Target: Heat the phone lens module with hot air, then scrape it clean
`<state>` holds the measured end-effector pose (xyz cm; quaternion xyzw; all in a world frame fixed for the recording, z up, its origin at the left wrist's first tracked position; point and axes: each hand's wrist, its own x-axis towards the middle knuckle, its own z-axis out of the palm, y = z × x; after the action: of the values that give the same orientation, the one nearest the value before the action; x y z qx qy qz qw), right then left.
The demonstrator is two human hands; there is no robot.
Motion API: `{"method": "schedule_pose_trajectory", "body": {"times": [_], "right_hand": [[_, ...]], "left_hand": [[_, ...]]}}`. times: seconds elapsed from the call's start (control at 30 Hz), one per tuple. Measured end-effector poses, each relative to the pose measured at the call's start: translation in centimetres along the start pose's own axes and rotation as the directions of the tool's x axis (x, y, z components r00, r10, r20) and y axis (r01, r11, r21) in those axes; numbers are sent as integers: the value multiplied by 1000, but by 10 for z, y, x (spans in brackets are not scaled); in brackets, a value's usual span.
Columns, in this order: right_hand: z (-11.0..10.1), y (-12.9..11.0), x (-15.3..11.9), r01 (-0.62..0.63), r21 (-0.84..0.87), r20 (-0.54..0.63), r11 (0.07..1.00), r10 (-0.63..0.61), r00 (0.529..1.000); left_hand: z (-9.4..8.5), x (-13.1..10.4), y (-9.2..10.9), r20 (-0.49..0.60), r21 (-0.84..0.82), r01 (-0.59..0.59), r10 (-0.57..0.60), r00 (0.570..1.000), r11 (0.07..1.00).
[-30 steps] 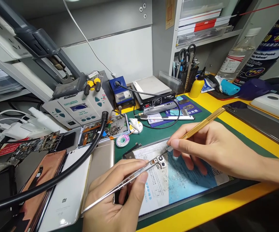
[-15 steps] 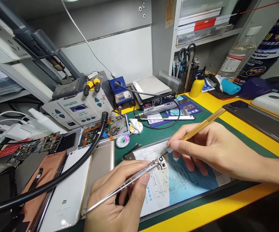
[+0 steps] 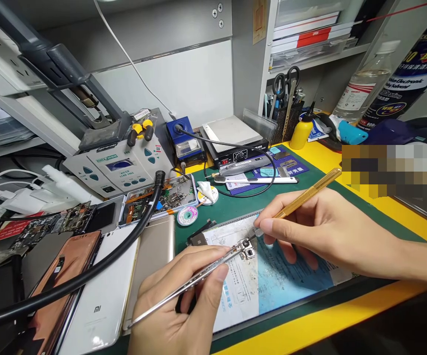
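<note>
Metal tweezers [image 3: 189, 285] are pinched between the thumb and fingers of my left hand [image 3: 183, 301]. Their tips are at a small dual-lens phone camera module [image 3: 249, 252], steadying or gripping its edge; I cannot tell which. My right hand [image 3: 316, 227] holds a brass-coloured knurled hobby knife [image 3: 307, 193] like a pen. Its thin tip slants down to the module's upper right side, by the upper lens. Beneath both hands lies a worn white and blue printed sheet [image 3: 290, 281]. Whether the knife tip touches the module is too small to tell.
A black hose [image 3: 124, 256] arches over several phones [image 3: 98, 296] on the left. Behind stand a hot-air station [image 3: 120, 167], a parts tray [image 3: 194, 199], a solder spool [image 3: 187, 215] and a heating plate [image 3: 235, 133]. A yellow bottle [image 3: 302, 132] is at the back right.
The knife in my right hand has shifted very slightly left and its rear end a little lower. My left hand and the tweezers stay nearly still. A pixelated patch now covers the right-hand phones.
</note>
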<state>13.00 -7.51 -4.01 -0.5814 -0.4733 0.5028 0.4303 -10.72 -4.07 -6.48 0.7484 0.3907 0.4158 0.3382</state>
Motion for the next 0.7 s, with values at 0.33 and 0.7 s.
{"method": "schedule_pose_trajectory", "body": {"times": [0.33,0.7], "right_hand": [[0,0,2,-9,-21,9,1000,9,1000],[1,0,0,14,2,-14,1000,-14,1000]], "left_hand": [[1,1,1,4,-31,0,0,1000,1000],[-1,1,1,-8,32,-16,16,1000,999]]}}
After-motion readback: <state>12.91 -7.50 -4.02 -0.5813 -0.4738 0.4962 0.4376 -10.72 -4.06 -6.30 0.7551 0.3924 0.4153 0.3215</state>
